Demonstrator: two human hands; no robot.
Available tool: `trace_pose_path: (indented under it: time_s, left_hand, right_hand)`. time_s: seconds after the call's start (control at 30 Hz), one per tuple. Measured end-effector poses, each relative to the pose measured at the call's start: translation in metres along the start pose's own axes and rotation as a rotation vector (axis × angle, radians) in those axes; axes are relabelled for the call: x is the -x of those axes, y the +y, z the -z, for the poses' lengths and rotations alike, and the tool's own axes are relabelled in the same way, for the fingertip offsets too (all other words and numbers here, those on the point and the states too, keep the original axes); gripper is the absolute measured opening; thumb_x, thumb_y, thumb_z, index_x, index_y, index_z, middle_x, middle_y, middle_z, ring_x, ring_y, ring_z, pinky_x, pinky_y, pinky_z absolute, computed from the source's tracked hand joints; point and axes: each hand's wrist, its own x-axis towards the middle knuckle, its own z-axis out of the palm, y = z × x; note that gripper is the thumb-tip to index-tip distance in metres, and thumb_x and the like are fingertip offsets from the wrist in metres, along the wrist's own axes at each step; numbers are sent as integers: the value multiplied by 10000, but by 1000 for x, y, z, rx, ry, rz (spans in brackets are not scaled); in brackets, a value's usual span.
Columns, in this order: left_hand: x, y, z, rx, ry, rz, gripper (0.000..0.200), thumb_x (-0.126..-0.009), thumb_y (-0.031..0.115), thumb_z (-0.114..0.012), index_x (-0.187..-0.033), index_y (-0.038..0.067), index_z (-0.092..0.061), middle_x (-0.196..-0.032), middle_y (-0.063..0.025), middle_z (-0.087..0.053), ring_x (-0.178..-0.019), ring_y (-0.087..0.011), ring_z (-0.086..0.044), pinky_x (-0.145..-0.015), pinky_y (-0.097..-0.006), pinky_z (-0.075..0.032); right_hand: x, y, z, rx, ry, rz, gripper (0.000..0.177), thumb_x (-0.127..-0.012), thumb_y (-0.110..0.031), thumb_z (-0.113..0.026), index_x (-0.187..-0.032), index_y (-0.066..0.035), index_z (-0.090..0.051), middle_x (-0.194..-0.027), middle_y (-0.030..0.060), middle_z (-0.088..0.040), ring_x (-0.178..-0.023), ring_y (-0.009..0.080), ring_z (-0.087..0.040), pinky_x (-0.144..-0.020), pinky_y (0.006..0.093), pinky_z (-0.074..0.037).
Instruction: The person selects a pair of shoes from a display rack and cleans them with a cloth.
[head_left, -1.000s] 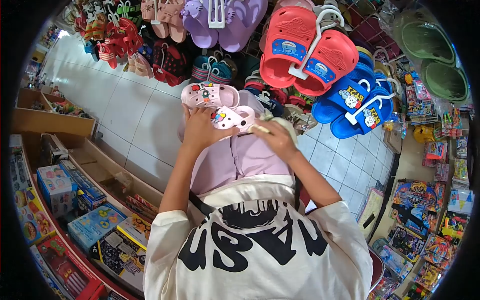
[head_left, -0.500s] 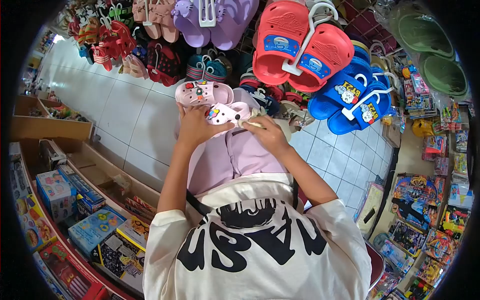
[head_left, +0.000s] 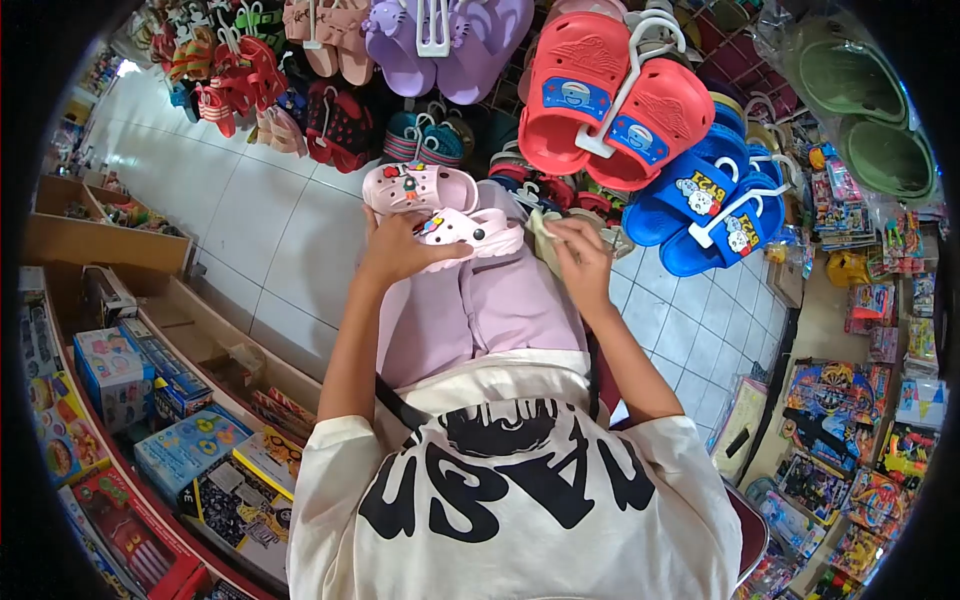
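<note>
My left hand [head_left: 397, 252] is closed around a pair of pale pink clogs with colourful charms. The far clog [head_left: 448, 190] and the near clog [head_left: 492, 240] lie side by side above my lap, toes to the left. My thumb presses on the near clog's side, and the other fingers are partly hidden behind the shoes. Just right of the near clog's heel, my right hand [head_left: 584, 258] pinches a cream cloth [head_left: 546, 243], which hangs down from the fingertips. A small gap seems to separate the cloth from the clog.
Red clogs [head_left: 570, 68] and blue slides [head_left: 690, 205] hang ahead on the right, close to my right hand. Purple slippers [head_left: 480, 50] hang farther up. Boxed toys [head_left: 190, 450] fill the shelf at left; packaged toys [head_left: 830, 400] line the right. White floor tiles [head_left: 250, 200] lie beyond.
My right hand has moved right, drawing the cloth off the near clog's heel end. My left hand still grips the clogs. The whole view has shifted slightly.
</note>
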Motion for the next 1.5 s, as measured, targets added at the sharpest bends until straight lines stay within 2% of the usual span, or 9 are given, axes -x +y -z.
trace_pose_path:
  time_s: [0.37,0.57,0.67,0.8,1.03,1.13,1.27,1.37,1.5]
  left_hand:
    - [-5,-5,-1,-27,16,-43,999,-456,738,-716,-1103,-20,-651,-1106,-170,-657,-1146,-304,-558,-1122,-561,-14]
    - [-2,-1,-2,-16,36,-28,994,-453,736,-717,-1094,-21,-656,-1099,-163,-660,-1137,-301,-565,-1114,-580,-12]
    - [-1,2,-1,28,27,5,984,-456,740,-714,-1090,-10,-660,-1088,-152,-667,-1132,-304,-568,-1104,-601,-6]
    - [3,7,7,7,-33,34,977,-463,741,-714,-1098,2,-656,-1162,-157,-633,-1206,-307,-505,-1073,-656,14]
    - [51,10,-13,-268,277,-241,956,-482,619,-780,-1225,67,-540,-1168,-138,-518,-1201,-352,-415,-1049,-697,-31]
    - [56,-2,-12,-136,241,-250,932,-503,499,-829,-1252,55,-498,-1149,-142,-535,-1172,-341,-450,-1083,-638,-106]
    - [55,-19,-20,147,292,-304,940,-521,362,-859,-1290,29,-432,-1111,-135,-563,-1093,-328,-517,-1105,-558,-180]
    - [55,-19,-23,190,348,-341,964,-520,333,-862,-1305,17,-400,-1100,-133,-581,-1066,-327,-543,-1108,-545,-194]
    - [55,-28,-33,211,341,-357,967,-513,319,-859,-1310,26,-395,-1097,-138,-594,-1084,-331,-541,-1109,-560,-181]
  right_hand:
    - [18,-34,-32,241,-302,284,394,-714,56,-622,-1104,-6,-615,-973,131,-524,-933,295,-545,-818,361,-475]
    - [21,-39,-14,151,-374,188,358,-770,65,-603,-1108,-43,-647,-1009,141,-540,-944,298,-552,-834,353,-462]
    - [16,-30,-9,57,-157,79,309,-779,34,-619,-1079,-38,-644,-1006,120,-539,-896,278,-560,-796,343,-480]
    - [1,-29,-12,171,-88,225,263,-845,52,-559,-1088,-11,-636,-1164,159,-600,-1031,253,-593,-844,329,-476]
    - [-15,-58,-11,-11,72,93,228,-890,14,-545,-1111,25,-598,-1091,148,-668,-962,224,-658,-817,293,-499]
    - [-19,-86,-8,32,-84,247,257,-861,30,-565,-1115,19,-599,-1063,163,-673,-938,253,-669,-815,324,-505]
    - [-21,-93,-47,386,-479,555,373,-786,-69,-611,-1158,-40,-601,-1298,90,-555,-1243,280,-486,-1012,397,-381]
    - [-7,-60,-56,343,-687,527,388,-796,-90,-577,-1182,-60,-591,-1387,57,-476,-1346,264,-357,-1087,426,-312]
    - [-11,-57,-25,215,-849,472,367,-799,-81,-564,-1162,-46,-604,-1303,93,-546,-1302,254,-422,-1081,414,-338]
